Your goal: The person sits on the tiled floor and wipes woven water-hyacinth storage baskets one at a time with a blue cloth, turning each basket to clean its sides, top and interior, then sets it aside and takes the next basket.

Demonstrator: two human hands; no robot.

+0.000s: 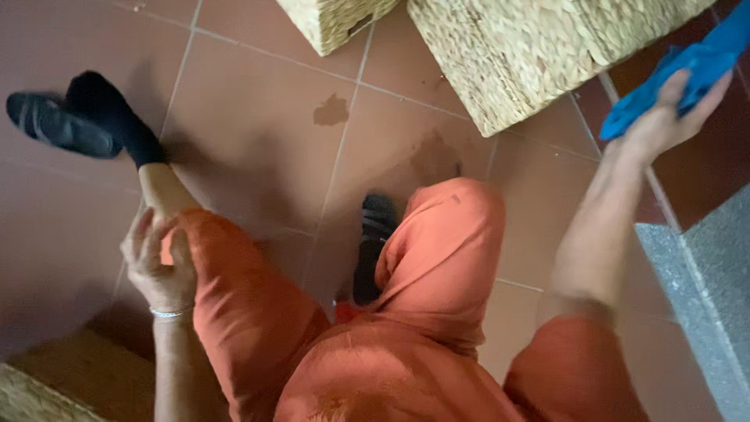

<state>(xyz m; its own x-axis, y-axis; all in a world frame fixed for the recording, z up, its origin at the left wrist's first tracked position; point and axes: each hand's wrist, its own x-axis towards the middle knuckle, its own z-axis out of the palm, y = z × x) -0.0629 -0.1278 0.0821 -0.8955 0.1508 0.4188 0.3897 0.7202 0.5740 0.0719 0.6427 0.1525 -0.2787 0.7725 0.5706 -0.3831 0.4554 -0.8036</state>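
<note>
My left hand [158, 262] rests on my left leg, fingers gripping the hem of the orange trousers [250, 305] just below the knee. That leg stretches out left, ending in a black sock [117, 117] beside a black slipper [58, 125]. My right hand [664, 117] is raised at the upper right and is shut on a bright blue cloth [687, 66]. My right knee is bent up in the middle, with the right foot in a black slipper [373, 242] on the floor under it.
Red-brown floor tiles [258, 133] carry wet patches [332, 111] near the middle. Two woven wicker baskets [516, 55] stand at the top. A grey stone ledge [703, 289] runs along the right. Another woven basket corner [31, 398] and a wooden surface sit at the bottom left.
</note>
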